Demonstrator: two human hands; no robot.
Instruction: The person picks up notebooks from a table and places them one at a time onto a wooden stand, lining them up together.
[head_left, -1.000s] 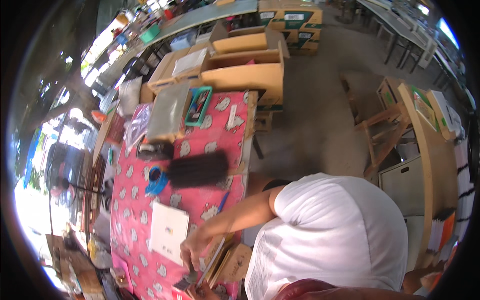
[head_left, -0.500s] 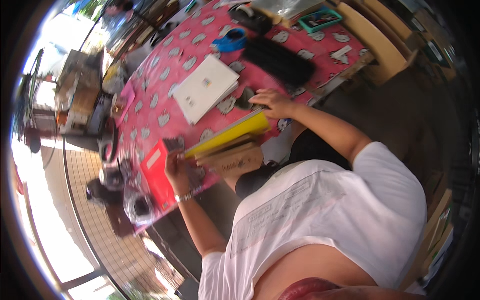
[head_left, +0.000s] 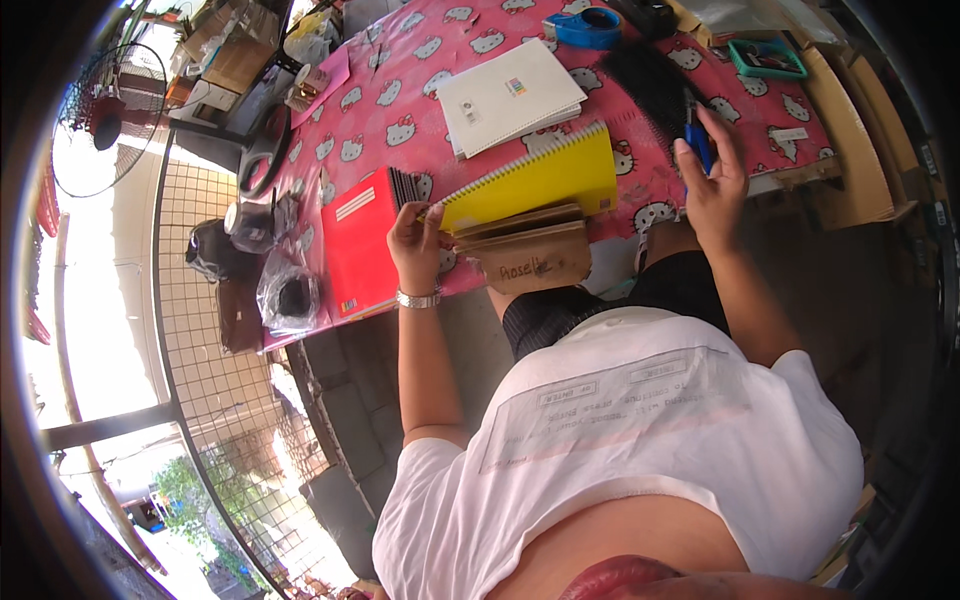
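Observation:
My left hand (head_left: 415, 238) pinches the left corner of a yellow spiral notebook (head_left: 545, 185) at the table's near edge. In front of that notebook, close to my lap, are brown cardboard pieces (head_left: 535, 265) with handwriting on the front. My right hand (head_left: 715, 180) is raised to the right of the notebook. Its fingers close around a slim blue tool (head_left: 697, 145), perhaps a pen or cutter. Left of the yellow notebook lies a stack of red notebooks (head_left: 360, 245). Beyond it is a stack of white notebooks (head_left: 515, 95).
A pink patterned cloth covers the table (head_left: 390, 95). Toward the back right are a black flat piece (head_left: 645, 85), a blue tape dispenser (head_left: 585, 28) and a green tray (head_left: 765, 60) of small things. A plastic-wrapped roll (head_left: 290, 295) sits at the left edge. A fan (head_left: 105, 125) stands far left.
The head view has turned and shifted. My right hand has moved from the yellow notebook's right end out to the right, and the blue tool now shows in it. My left hand stays at the notebook's corner.

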